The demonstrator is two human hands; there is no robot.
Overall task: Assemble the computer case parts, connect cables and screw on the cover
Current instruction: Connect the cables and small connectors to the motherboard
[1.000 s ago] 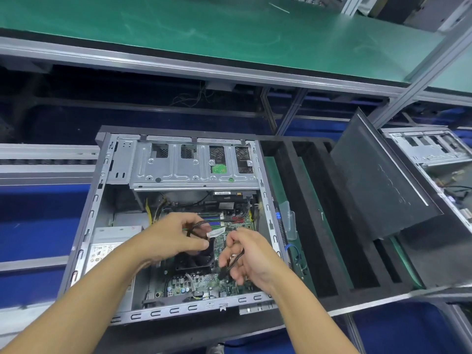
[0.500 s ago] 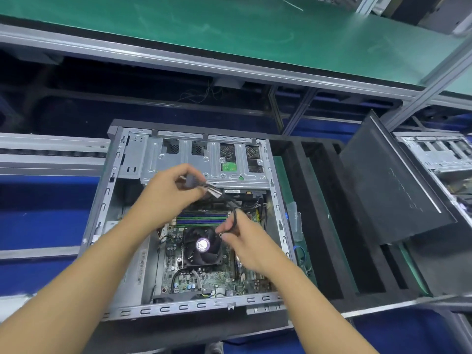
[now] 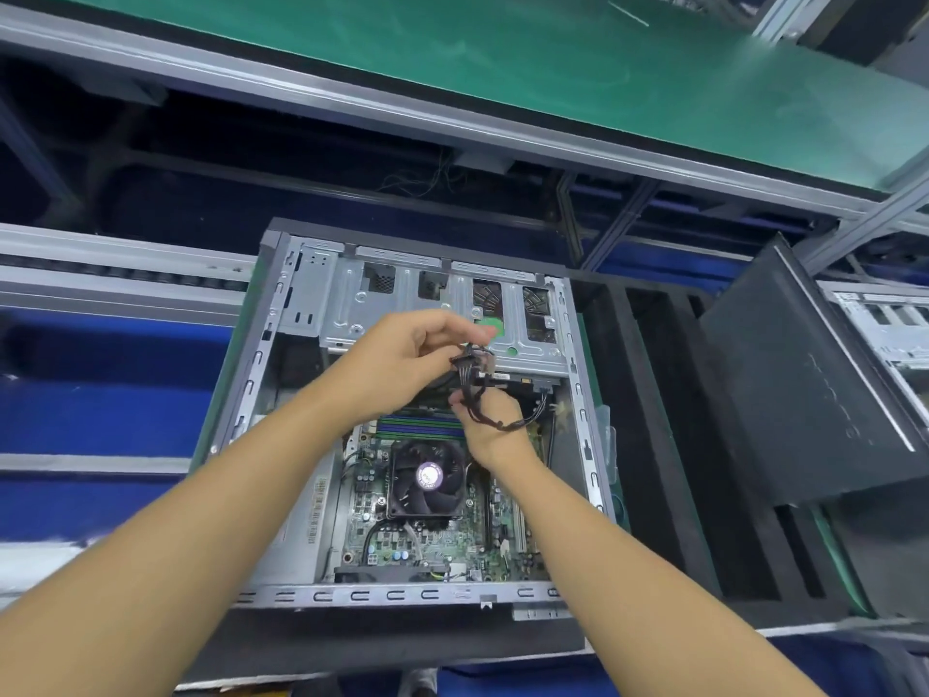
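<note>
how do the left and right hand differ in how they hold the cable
The left hand is higher, over the metal drive cage, pinching the cable bundle at its connector end. The right hand sits lower, above the memory slots, gripping the looped wires further along. Both hold the same black bundle.

Left hand (image 3: 417,354) pinching, right hand (image 3: 495,427) seemingly gripping

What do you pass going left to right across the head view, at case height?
metal rail → open computer case → black foam tray → black cover panel, leaning up → second case at the right edge
</note>
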